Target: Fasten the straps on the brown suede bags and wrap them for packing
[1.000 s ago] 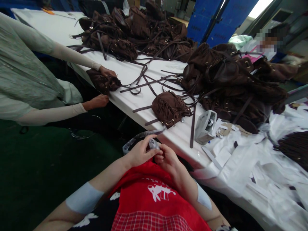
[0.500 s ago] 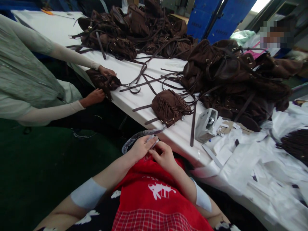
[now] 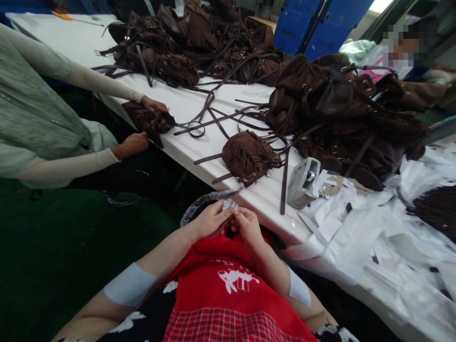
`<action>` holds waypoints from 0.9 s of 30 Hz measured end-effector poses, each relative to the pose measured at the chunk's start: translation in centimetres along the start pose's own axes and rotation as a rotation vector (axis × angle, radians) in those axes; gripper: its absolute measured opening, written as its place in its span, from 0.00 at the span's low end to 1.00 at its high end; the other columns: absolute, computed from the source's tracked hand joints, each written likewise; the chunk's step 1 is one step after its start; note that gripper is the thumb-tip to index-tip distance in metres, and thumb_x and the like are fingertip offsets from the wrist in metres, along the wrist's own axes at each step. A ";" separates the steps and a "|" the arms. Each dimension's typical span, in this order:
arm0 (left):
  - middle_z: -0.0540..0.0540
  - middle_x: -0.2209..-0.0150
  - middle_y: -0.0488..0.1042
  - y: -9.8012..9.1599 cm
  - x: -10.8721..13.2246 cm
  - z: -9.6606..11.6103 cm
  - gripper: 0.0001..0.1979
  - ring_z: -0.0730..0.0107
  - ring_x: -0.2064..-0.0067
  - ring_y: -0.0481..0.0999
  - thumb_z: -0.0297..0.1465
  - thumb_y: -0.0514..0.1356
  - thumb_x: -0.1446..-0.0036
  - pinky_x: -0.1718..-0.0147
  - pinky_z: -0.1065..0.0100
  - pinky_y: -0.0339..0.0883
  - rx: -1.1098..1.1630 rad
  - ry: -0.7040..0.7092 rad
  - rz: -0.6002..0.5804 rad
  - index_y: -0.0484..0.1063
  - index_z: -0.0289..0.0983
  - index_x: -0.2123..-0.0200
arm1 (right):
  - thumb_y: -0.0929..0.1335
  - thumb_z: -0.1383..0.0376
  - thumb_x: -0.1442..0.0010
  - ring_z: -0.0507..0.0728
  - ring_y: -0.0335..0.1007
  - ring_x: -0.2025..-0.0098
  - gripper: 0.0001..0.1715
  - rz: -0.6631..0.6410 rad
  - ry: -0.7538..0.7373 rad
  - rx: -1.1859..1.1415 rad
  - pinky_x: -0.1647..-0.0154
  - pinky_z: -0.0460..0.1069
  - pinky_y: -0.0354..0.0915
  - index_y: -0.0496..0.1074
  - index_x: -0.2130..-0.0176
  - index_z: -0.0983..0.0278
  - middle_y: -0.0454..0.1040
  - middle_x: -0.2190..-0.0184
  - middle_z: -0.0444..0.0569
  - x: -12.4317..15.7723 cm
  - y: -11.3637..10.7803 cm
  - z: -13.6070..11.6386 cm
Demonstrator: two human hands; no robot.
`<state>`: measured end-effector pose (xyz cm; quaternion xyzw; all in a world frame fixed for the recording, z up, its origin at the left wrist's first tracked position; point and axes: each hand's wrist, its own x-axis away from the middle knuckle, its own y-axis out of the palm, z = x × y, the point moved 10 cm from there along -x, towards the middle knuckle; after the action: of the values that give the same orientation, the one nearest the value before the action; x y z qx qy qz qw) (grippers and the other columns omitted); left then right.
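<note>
My left hand (image 3: pixel 209 221) and my right hand (image 3: pixel 246 225) meet over my red apron (image 3: pixel 228 285), just below the table edge. Both pinch a small piece of clear plastic (image 3: pixel 228 206) between their fingertips. A clear plastic strip (image 3: pixel 206 199) curves away from it to the left. On the white table (image 3: pixel 199 109) just beyond my hands lies a small brown fringed bag (image 3: pixel 249 156) with loose straps.
A grey tape dispenser (image 3: pixel 302 183) stands right of the fringed bag beside white paper sheets (image 3: pixel 356 237). Piles of brown bags (image 3: pixel 338 109) cover the far table. At the left, a co-worker's hands (image 3: pixel 149 107) hold another brown bag (image 3: pixel 147 121) at the table edge.
My hands have drawn closer together on the clear plastic piece. The co-worker's lower hand has shifted slightly left and up near the bag.
</note>
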<state>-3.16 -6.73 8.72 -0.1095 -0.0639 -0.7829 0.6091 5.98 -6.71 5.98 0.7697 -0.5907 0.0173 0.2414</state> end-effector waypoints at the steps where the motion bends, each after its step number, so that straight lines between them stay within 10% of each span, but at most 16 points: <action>1: 0.49 0.72 0.74 -0.3 0.1 0.7 0.21 0.70 0.74 0.74 0.50 0.57 0.41 0.76 0.70 0.68 -0.088 0.050 0.018 0.67 0.36 0.65 | 0.71 0.57 0.48 0.45 0.51 0.86 0.18 0.014 0.063 -0.118 0.86 0.42 0.48 0.65 0.80 0.64 0.62 0.86 0.38 -0.2 -0.3 0.6; 9: 0.41 0.58 0.78 -1.0 1.1 2.8 0.21 0.61 0.60 0.78 0.41 0.62 0.43 0.61 0.63 0.71 -0.343 0.190 0.012 0.68 0.36 0.51 | 0.68 0.68 0.45 0.42 0.42 0.87 0.11 -0.189 0.619 -0.742 0.88 0.37 0.44 0.60 0.74 0.64 0.56 0.85 0.33 1.0 2.4 3.1; 18: 0.47 0.68 0.78 -1.9 1.0 2.0 0.17 0.64 0.68 0.77 0.44 0.60 0.41 0.68 0.68 0.68 -0.338 0.121 0.074 0.69 0.36 0.57 | 0.74 0.54 0.47 0.46 0.51 0.83 0.21 -0.074 0.051 -0.147 0.83 0.44 0.49 0.69 0.78 0.65 0.62 0.85 0.39 -0.4 0.0 0.7; 27: 0.41 0.56 0.78 -1.2 1.8 2.5 0.24 0.58 0.56 0.79 0.43 0.65 0.46 0.57 0.62 0.71 -0.392 0.183 0.061 0.68 0.36 0.50 | 0.72 0.62 0.45 0.43 0.48 0.86 0.17 -0.023 0.336 -0.527 0.88 0.39 0.46 0.63 0.78 0.64 0.59 0.86 0.36 0.0 0.3 1.8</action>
<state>-4.51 -7.56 11.59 -0.1560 0.1485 -0.7684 0.6027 5.24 -7.47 4.50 0.6737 -0.5179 -0.0124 0.5270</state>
